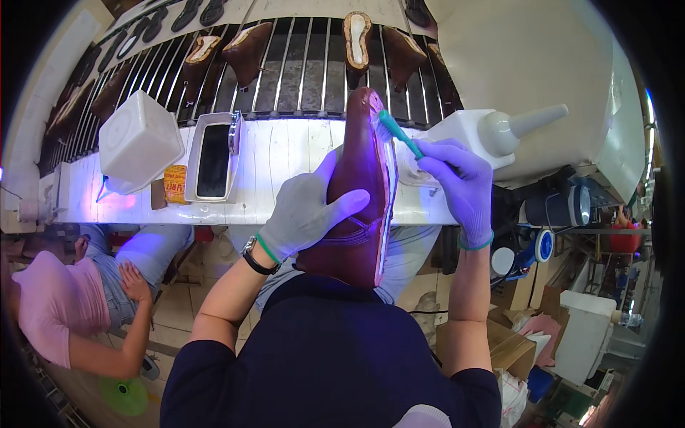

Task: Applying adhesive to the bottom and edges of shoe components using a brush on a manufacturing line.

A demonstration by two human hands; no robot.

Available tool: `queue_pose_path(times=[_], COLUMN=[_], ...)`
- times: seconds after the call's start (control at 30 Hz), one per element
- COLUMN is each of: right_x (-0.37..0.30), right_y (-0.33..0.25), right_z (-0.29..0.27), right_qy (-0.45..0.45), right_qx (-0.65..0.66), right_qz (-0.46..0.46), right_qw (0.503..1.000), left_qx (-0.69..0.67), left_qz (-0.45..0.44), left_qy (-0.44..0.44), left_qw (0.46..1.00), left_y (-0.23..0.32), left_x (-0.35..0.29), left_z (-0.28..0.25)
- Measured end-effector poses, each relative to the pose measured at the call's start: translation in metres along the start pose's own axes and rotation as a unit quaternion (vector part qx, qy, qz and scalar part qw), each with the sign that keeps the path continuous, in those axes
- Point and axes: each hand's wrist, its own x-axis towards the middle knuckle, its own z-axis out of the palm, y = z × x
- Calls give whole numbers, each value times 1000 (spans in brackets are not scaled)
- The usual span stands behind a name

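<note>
A dark brown leather boot (357, 178) is held over the bench edge, toe pointing away, with its pale underside turned to the right. My left hand (303, 207), in a pale glove, is closed round the boot's left side, its thumb lying across the leather. In my gloved right hand (460, 178) is a green-handled brush (402, 135), like a toothbrush, gripped between thumb and fingers. Its bristles meet the boot's bottom edge near the toe. Bluish light falls on the gloves and boot.
Behind the white bench (285, 146), a roller rack (300, 71) carries several brown boots. A white squeeze bottle (499, 135) lies by my right hand. At left are a white container (139, 139), a yellow tin (175, 184) and a phone (213, 160) in a tray. A co-worker (64, 307) sits left.
</note>
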Motion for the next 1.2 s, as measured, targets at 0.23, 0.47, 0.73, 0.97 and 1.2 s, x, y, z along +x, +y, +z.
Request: queue_pose_path(times=[0.23, 0.47, 0.73, 0.97, 1.2], right_x=[25, 17, 44, 35, 31], right_y=[0, -4, 8, -4, -6], right_z=[-6, -32, -25, -33, -39], right_qy=[-9, -200, -88, -207, -257], right_qx=[8, -20, -50, -47, -62], right_qz=[-26, -37, -29, -33, -17], right_qw=[1000, 979, 994, 977, 964], left_qx=[19, -100, -102, -232, -260], left_qz=[18, -4, -20, -29, -40], left_qy=[15, -17, -32, -45, -53], left_qw=[1000, 995, 994, 971, 963], left_y=[-3, -18, -17, -24, -29], left_x=[-2, 0, 2, 2, 2], left_z=[-3, -4, 3, 6, 7])
